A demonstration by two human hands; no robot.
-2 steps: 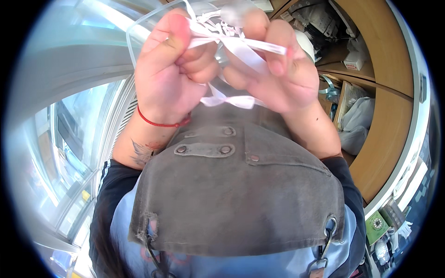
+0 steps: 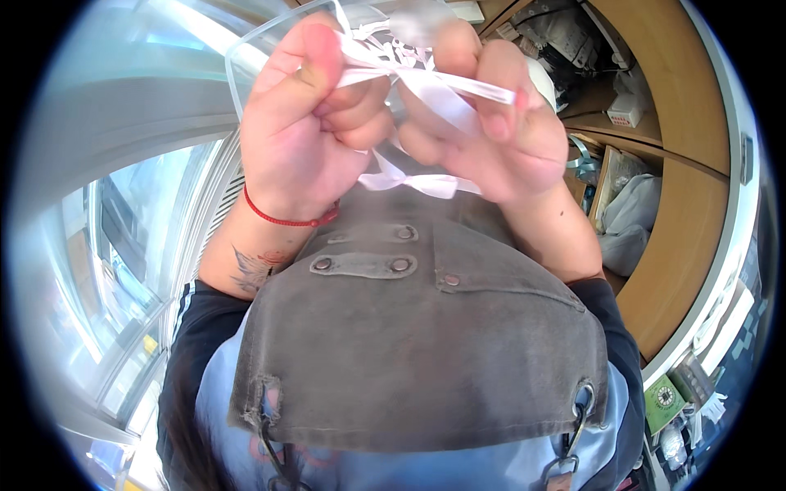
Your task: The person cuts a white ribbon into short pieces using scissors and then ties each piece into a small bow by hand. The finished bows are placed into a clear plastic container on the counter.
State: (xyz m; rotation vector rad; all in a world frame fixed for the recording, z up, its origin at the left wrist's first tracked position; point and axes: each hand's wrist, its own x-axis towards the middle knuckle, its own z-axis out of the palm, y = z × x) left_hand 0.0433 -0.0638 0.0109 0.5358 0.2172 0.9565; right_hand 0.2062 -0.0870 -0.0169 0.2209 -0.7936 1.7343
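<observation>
Raised before me at the top, my left hand (image 2: 307,114) is closed, its thumb and forefinger pinching one side of a pale pink ribbon bow (image 2: 438,98). On the other side, my right hand (image 2: 512,127) grips the bow's loop with thumb and fingers, so the ribbon is stretched between both hands. A second, smaller ribbon bow (image 2: 422,182) shows lower down, near the right palm; what it is attached to is hidden. Beyond the hands, a clear plastic container (image 2: 237,69) holds several ribbon pieces (image 2: 385,41), partly covered by my fingers.
A grey apron (image 2: 417,344) covers my front. Wooden shelves (image 2: 688,213) curve along the right, with plastic bags (image 2: 630,213) and a small white box (image 2: 625,110) on them. A green box (image 2: 665,401) lies at lower right. Bright window frames (image 2: 131,270) fill the left.
Both hands and the ribbon between them have shifted slightly to the right. The lower bow has swung a little right and down. Both grips stay the same.
</observation>
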